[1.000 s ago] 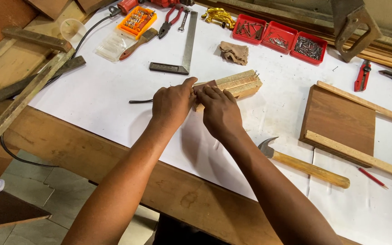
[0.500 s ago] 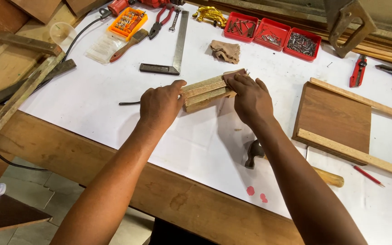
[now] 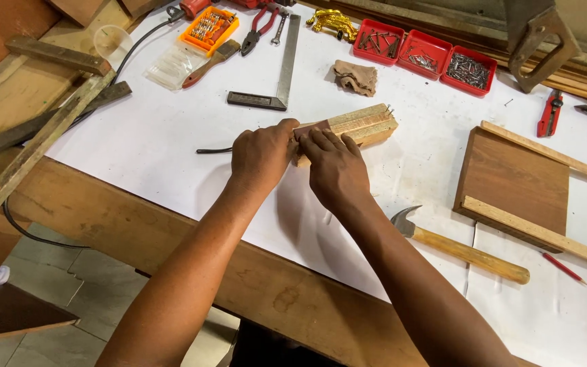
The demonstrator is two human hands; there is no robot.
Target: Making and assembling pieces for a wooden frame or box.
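Both hands are on the wooden block [image 3: 361, 126] now, right in the middle of the white-covered workbench [image 3: 137, 146], well back from its near edge. The left hand [image 3: 261, 158] curls shut around the block's near end, knuckles up, clamping it. The right hand [image 3: 336, 170] comes in beside it, fingertips [image 3: 317, 139] pressed down on a small dark piece at that same end; whether it pinches or only presses, I cannot tell.

The block looks like several pale strips stacked together, with small nail tips [image 3: 388, 109] poking out at the far end, so the joining seems partly done. By my reading the dark piece is not yet fixed, and the claw hammer [image 3: 467, 248] lies unused near the front edge, to the right.

The block's long axis runs from the hands up and to the right, its free end aiming toward the red trays [image 3: 429, 61] at the back edge. It lies flat, broad face up. The steel square [image 3: 276, 75] sits behind it, apart.
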